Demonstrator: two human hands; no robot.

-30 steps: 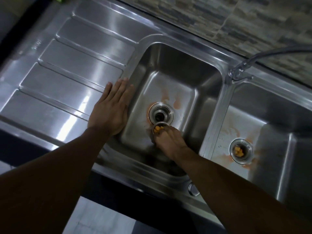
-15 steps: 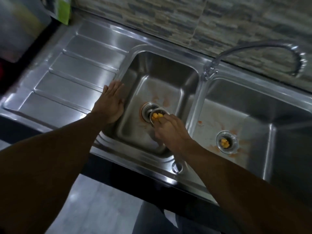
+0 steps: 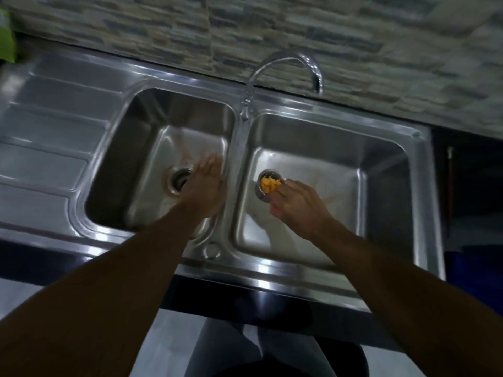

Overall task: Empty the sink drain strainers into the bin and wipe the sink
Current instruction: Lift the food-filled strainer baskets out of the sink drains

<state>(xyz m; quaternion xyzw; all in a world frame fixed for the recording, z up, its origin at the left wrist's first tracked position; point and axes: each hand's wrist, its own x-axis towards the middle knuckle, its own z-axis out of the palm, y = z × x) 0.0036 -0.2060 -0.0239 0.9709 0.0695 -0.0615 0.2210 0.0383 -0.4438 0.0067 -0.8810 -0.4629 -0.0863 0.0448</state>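
Right hand [image 3: 296, 205] pinches strainer [image 3: 268, 186], yellow scraps [image 3: 268, 184] inside, over right basin [image 3: 381, 170]. Left hand [image 3: 206, 186] flat, fingers straight, over left basin [image 3: 114, 172] beside its open drain [image 3: 177, 182]. Judged: nothing binned; bin unseen. Orange stains [image 3: 326, 197] present; wiping not begun.

Steel double sink [image 3: 272, 270], drainboard [image 3: 49, 137] left, faucet [image 3: 248, 89] behind divider
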